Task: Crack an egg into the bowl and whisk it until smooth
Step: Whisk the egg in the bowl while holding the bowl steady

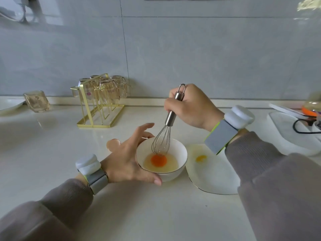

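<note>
A: Since the yolk [158,160] was whole when I tagged this, whisking hadn't really begun. Egg was in the bowl [180,150], which sat on the tabletop [156,214] near centre. Whisk [165,134] wires were inside the bowl, tips at the yolk's far edge.

B: Grips?

A: Right hand [189,106] was closed on the whisk handle. Left hand [126,162] cupped the bowl's left wall, thumb along the near side, fingers spread loosely at the far rim. More of a brace than a full grip.

B: Risks?

A: My guess: the bowl was small and light-looking, so a hard first stroke could tip or skate it rightward, since only the left side was braced. Fast strokes could also fling white over the low rim. The plate [213,178] was just beside the bowl on the right, maybe touching; couldn't tell. It had a yellow smear [201,158] on it, and a sliding bowl would hit it.

B: Anything else nearby?

A: Eggshell [112,144] was just behind the left hand, partly hidden. Gold glass rack [100,103] stood further back, well apart. A loose glass [36,101] was far left, a white tray [284,134] with a cable far right. Nothing blocked the whisk. The right sleeve [260,153] hung over the plate's edge, so it could drag through the smear.
</note>
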A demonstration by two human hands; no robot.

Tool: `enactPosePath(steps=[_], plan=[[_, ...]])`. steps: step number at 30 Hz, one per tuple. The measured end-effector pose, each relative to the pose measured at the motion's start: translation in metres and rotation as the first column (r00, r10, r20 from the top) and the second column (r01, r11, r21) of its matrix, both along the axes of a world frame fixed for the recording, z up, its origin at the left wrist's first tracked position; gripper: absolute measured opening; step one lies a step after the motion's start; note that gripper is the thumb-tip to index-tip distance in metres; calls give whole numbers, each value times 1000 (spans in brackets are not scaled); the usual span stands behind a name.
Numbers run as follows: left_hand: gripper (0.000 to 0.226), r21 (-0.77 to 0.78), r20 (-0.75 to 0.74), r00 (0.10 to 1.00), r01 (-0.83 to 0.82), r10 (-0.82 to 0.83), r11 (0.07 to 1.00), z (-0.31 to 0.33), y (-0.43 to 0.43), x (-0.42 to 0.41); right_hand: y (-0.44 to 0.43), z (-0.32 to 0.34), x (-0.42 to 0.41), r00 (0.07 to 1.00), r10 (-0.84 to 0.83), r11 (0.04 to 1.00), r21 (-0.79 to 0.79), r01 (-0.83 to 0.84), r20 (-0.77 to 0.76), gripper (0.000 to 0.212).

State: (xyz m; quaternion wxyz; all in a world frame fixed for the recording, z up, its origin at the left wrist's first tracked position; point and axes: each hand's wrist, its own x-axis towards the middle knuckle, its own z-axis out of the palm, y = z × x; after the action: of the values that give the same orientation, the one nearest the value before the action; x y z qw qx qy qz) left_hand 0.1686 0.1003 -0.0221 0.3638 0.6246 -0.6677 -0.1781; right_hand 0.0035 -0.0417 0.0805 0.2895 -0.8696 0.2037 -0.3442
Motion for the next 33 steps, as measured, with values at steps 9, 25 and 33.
enactPosePath(steps=[9,25,33], plan=[[132,-53,-23,998,57,-58,997,-12,-5,2,-6,-20,14,999,24,997,-68,-26,-33,32],[132,-37,-29,998,52,-53,998,-11,-2,-1,-4,-28,1,999,29,998,-59,-27,32,33],[131,-34,-13,1000,28,-28,999,-11,-2,-1,-2,-35,3,994,105,994,-21,-104,29,33]])
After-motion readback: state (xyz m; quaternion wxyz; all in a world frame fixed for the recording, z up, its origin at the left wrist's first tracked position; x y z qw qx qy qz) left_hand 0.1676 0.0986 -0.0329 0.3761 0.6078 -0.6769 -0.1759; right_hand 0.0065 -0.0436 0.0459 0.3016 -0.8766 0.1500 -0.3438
